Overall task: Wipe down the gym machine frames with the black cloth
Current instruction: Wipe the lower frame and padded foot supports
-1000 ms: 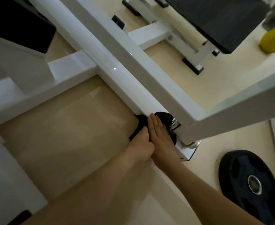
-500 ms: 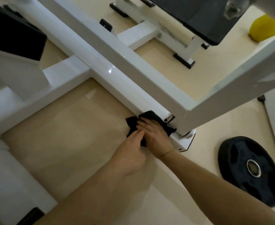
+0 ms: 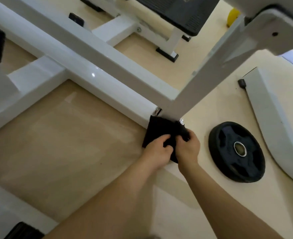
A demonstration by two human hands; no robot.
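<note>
- Black cloth [image 3: 159, 130] drapes over the near end of the white floor rail [image 3: 90, 78], at the foot of the slanted post [image 3: 202, 80] that climbs toward the far right.
- My left hand [image 3: 157, 151] holds the cloth's near left part, fingers curled down into the fabric.
- My right hand [image 3: 188, 147], close beside the left, has its fingers curled round the cloth's bunched right edge, near the bolt at the post's foot.
- Both of my bare forearms reach in from the near edge and meet at the cloth.
- A black weight plate [image 3: 237, 150] with a steel ring at its centre lies flat on the beige floor [image 3: 64, 135], near my right hand but not touching it.
- A white cross-member [image 3: 31, 78] joins the floor rail from the left, and a second white bar [image 3: 107, 56] runs alongside the rail on its far side.
- A dark padded bench [image 3: 176, 9] on white legs stands at the far side.
- A yellow object [image 3: 233, 16] shows at the far right, partly hidden by the post; I cannot tell what it is.
- A curved white machine base [image 3: 280, 126] fills the right edge.
</note>
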